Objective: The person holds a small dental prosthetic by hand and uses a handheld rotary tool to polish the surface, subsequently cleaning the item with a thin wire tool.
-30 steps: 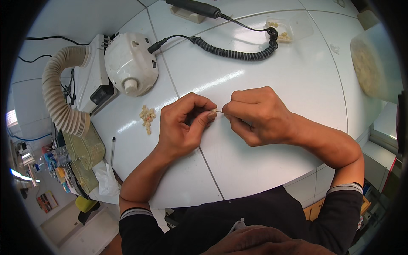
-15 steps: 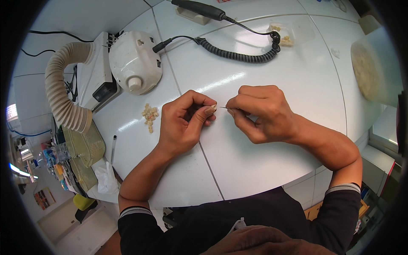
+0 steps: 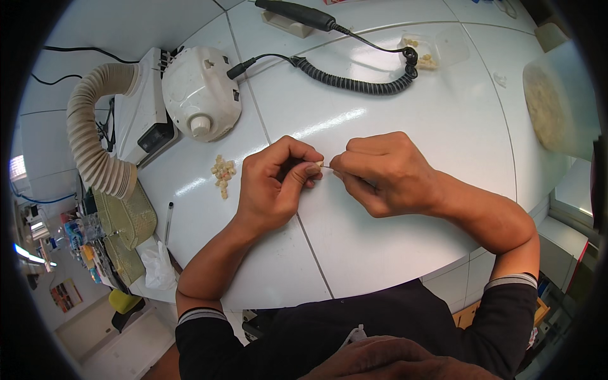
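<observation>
My left hand (image 3: 271,185) is closed, with a small cream-coloured piece (image 3: 320,164) pinched between thumb and forefinger; most of it is hidden by the fingertips. Opposite it, my right hand (image 3: 394,174) pinches a thin needle-like tool (image 3: 327,167). The tool's tip meets the cream piece, though whether it goes in cannot be made out. Left of my left hand, a small heap of similar cream pieces (image 3: 223,174) lies on the white table (image 3: 380,253).
A white rotary-tool control box (image 3: 201,95) and a ribbed hose (image 3: 82,120) stand at the left. A black handpiece (image 3: 297,14) rests at the back, its coiled cord (image 3: 354,83) crossing the table. A clear box (image 3: 423,54) holds cream pieces. A pen (image 3: 169,221) lies at left.
My right hand has moved slightly left and its fingers have shifted, bringing the needle-like tool up to the cream piece. My left hand has barely moved.
</observation>
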Motion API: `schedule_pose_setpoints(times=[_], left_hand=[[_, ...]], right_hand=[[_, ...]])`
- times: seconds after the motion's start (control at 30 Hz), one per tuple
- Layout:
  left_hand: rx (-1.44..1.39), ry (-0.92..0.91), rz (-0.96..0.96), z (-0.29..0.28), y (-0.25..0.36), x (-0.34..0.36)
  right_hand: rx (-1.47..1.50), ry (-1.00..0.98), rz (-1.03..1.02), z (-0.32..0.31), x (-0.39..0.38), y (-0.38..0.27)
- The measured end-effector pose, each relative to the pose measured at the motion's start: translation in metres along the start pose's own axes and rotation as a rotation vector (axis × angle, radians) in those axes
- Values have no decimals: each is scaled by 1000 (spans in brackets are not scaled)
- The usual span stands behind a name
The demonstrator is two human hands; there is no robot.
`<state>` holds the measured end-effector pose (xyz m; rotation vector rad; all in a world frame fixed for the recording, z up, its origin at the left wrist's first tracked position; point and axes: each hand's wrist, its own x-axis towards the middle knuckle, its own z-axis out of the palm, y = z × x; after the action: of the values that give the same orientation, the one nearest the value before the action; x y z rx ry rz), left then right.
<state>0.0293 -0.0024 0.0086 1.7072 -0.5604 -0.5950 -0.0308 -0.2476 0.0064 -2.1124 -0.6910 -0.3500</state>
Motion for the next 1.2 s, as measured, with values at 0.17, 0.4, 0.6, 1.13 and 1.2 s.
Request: schedule_pose_setpoints(times=[0.17, 0.4, 0.6, 1.13, 1.2], left_hand=[[15, 1, -4, 0, 1, 1], [4, 58, -2, 6, 3, 0], [5, 54, 4, 6, 1, -1], [-55, 16, -7, 2, 1, -1], [-73, -8, 0, 2, 1, -1]], right_hand=[[-8, 0, 22, 0, -1, 0], [28, -16, 55, 0, 0, -3], [95, 22, 121, 2, 0, 0], [24, 35, 44, -1, 0, 0], [73, 22, -14, -2, 0, -1]])
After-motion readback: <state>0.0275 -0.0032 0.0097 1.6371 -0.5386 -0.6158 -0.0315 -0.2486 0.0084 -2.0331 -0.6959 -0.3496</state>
